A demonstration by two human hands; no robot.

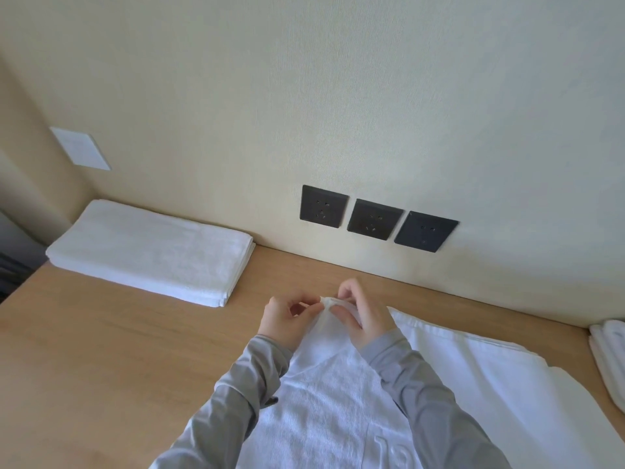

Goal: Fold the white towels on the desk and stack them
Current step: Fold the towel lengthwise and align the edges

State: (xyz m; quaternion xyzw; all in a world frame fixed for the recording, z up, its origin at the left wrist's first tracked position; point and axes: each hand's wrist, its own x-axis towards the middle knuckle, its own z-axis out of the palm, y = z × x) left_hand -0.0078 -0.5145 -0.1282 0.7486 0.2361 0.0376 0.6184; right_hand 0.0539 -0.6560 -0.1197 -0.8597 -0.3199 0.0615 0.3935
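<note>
A white towel point(324, 411) lies spread on the wooden desk point(111, 360) in front of me, reaching from the near edge toward the wall. My left hand point(284, 321) and my right hand point(362, 316) meet at its far corner, both pinching the same raised bit of cloth. A folded white towel stack point(148, 252) sits at the back left against the wall. More white towel layers point(490, 377) lie flat to the right, under and beside the one I hold.
Three black wall sockets point(375, 218) sit just above the desk's back edge. Another white towel bundle point(608, 350) shows at the right border. A white wall plate point(81, 148) hangs at the upper left. The desk's left edge drops off near the folded stack.
</note>
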